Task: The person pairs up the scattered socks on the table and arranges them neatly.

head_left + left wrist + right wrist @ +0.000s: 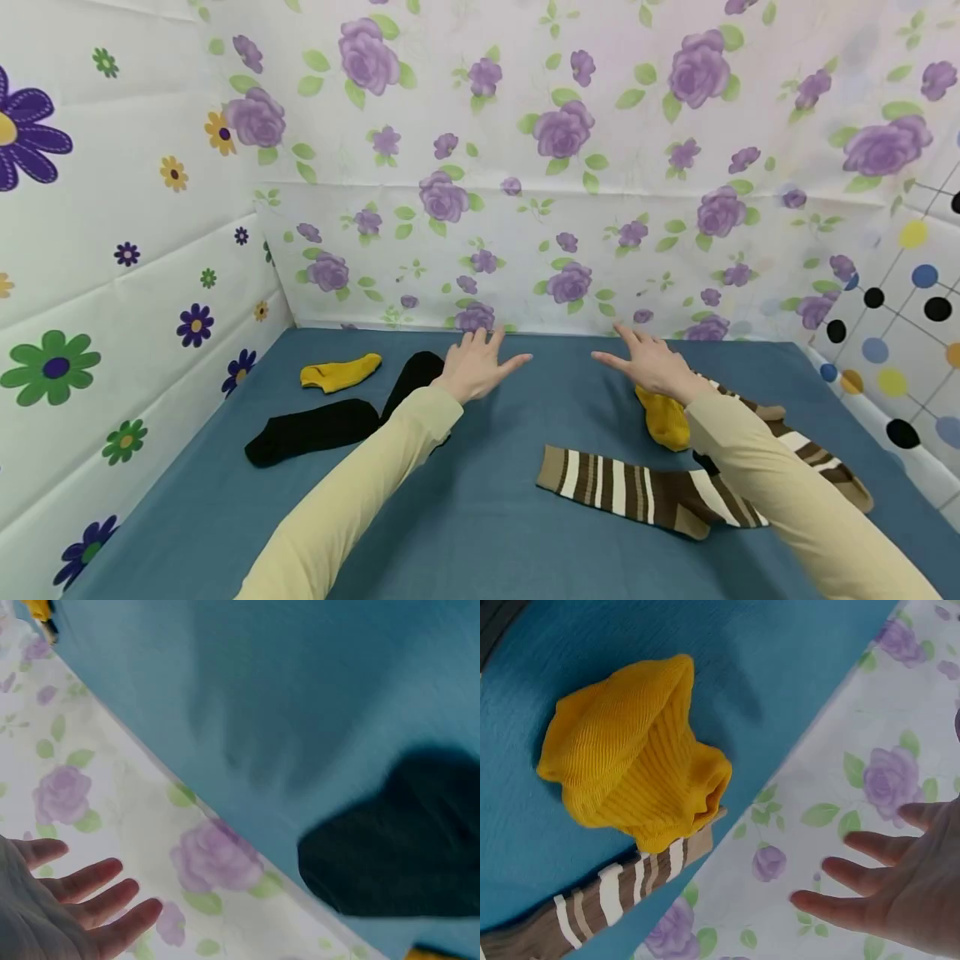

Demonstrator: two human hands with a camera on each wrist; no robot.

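My left hand reaches out over the cloth with fingers spread and nothing in it. Just left of it lie a black sock and a second black sock, partly behind the sleeve. My right hand is also spread and holds nothing. Below it sits a bunched yellow sock, resting against a brown striped sock. Another striped sock lies flat nearer the front, its right part covered by the right forearm.
A flat yellow sock lies at the back left of the blue cloth. Behind stands a wall sheet with purple roses. Flower-patterned and dotted sheets border the sides.
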